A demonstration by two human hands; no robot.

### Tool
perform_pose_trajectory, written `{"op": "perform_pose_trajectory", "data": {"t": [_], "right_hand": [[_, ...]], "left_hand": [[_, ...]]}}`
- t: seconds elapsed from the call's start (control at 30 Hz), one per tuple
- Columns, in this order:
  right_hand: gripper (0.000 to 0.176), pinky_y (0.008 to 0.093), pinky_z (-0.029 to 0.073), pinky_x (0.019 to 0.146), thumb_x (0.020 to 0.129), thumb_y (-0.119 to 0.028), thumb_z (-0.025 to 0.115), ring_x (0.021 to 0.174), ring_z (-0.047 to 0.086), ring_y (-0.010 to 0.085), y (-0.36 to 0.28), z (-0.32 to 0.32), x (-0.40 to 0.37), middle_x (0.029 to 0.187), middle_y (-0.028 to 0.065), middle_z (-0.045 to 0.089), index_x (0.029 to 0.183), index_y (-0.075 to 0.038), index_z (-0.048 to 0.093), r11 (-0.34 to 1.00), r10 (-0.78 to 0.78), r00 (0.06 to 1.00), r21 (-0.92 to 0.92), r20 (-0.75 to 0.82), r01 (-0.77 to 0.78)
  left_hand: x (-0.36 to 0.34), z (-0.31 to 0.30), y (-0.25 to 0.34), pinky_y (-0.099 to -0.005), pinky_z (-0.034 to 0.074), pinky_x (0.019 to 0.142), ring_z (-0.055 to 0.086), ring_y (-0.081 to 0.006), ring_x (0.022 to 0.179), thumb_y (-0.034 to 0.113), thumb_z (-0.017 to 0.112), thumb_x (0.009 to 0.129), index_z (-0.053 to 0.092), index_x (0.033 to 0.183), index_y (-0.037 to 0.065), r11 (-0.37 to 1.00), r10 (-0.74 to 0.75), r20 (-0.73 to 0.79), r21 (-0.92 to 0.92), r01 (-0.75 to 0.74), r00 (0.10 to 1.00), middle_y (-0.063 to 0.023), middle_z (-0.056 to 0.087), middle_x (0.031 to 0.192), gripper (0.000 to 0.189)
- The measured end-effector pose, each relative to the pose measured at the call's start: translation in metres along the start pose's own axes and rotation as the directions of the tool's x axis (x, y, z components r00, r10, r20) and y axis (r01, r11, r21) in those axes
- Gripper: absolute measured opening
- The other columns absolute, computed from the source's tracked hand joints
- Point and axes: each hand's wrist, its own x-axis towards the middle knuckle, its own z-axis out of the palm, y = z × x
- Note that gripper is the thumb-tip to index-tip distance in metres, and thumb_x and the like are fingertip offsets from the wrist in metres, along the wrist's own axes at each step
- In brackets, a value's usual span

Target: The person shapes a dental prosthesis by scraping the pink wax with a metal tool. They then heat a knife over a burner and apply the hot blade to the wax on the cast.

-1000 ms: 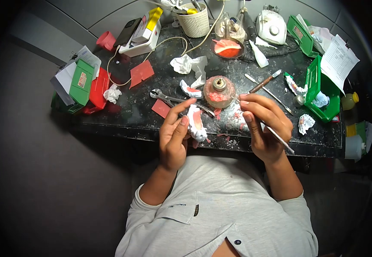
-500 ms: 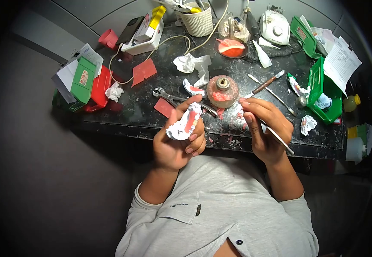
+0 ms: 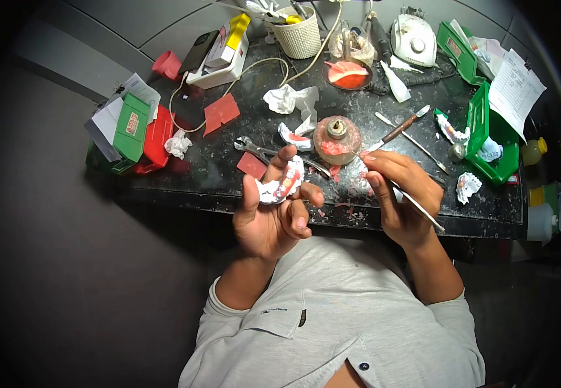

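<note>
Between the thumb and fingers of my left hand (image 3: 262, 226) rests a white plaster dental cast (image 3: 285, 184) with pink wax and small teeth along its ridge. The other fingers of this hand are spread apart. My right hand (image 3: 404, 197) pinches a slim metal wax carver (image 3: 424, 216), its tip near the spirit lamp (image 3: 337, 143), which has pink wax on its glass. Behind my left fingers lie metal pliers (image 3: 259, 149), a second cast (image 3: 293, 137) with pink wax, and a pink wax sheet (image 3: 252, 164).
A wax knife (image 3: 397, 129) crosses another metal tool (image 3: 416, 145) right of the lamp. Green bins (image 3: 503, 161) holding casts stand at the right, green and red bins (image 3: 132, 132) at the left. Pink wax fills a dish (image 3: 347, 77) behind. Wax scraps litter the front edge.
My left hand has turned the cast and loosened its lower fingers, which now spread outward. My right hand stays nearly still with the carver by the lamp. The view has shifted slightly.
</note>
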Motion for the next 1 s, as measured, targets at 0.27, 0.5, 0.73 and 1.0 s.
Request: {"op": "perform_pose_trajectory", "data": {"t": [0.27, 0.5, 0.73, 1.0], "right_hand": [[0.017, 0.0326, 0.059, 0.075, 0.087, 0.004, 0.075, 0.086, 0.075, 0.0276, 0.002, 0.001, -0.003, 0.099, 0.0167, 0.075, 0.104, 0.003, 0.072, 1.000, 0.000, 1.000, 0.013, 0.001, 0.000], [0.027, 0.0351, 0.061, 0.078, 0.088, 0.005, 0.072, 0.091, 0.077, 0.0303, 0.002, 0.003, -0.004, 0.102, 0.0182, 0.076, 0.115, 0.002, 0.071, 0.994, -0.030, 0.999, 0.110, 0.033, 0.026], [0.036, 0.0430, 0.059, 0.094, 0.079, -0.016, 0.085, 0.099, 0.075, 0.0332, -0.003, 0.009, -0.004, 0.104, 0.0190, 0.076, 0.110, -0.003, 0.075, 0.990, -0.053, 0.976, 0.138, 0.211, 0.024], [0.025, 0.0313, 0.058, 0.074, 0.079, -0.012, 0.085, 0.081, 0.075, 0.0243, -0.007, 0.000, -0.003, 0.093, 0.0157, 0.077, 0.100, 0.000, 0.077, 0.945, 0.148, 0.957, 0.249, 0.250, -0.211]], "left_hand": [[-0.001, 0.003, 0.001, -0.0509, 0.063, 0.083, 0.070, -0.0486, 0.103, 0.085, 0.014, 0.090, 0.021, 0.156, 0.004, 0.981, -0.045, -0.163, 0.179, 0.074, 0.986, -0.0493, 0.051, 0.129, 0.105], [0.003, 0.000, -0.007, -0.0561, 0.061, 0.084, 0.063, -0.0557, 0.113, 0.093, 0.011, 0.083, 0.006, 0.163, 0.004, 0.943, -0.139, -0.231, 0.265, 0.199, 0.963, -0.0419, 0.052, 0.137, 0.119], [0.003, 0.008, -0.022, -0.0475, 0.061, 0.091, 0.069, -0.0290, 0.114, 0.092, 0.005, 0.083, 0.037, 0.153, -0.002, 0.846, -0.125, -0.377, 0.442, 0.297, 0.918, -0.0214, 0.066, 0.127, 0.121], [0.000, 0.025, -0.030, -0.0556, 0.058, 0.095, 0.064, -0.0396, 0.120, 0.070, 0.025, 0.102, 0.017, 0.158, -0.001, 0.661, 0.136, -0.272, 0.741, 0.117, 0.953, -0.0292, 0.056, 0.137, 0.091]]}}
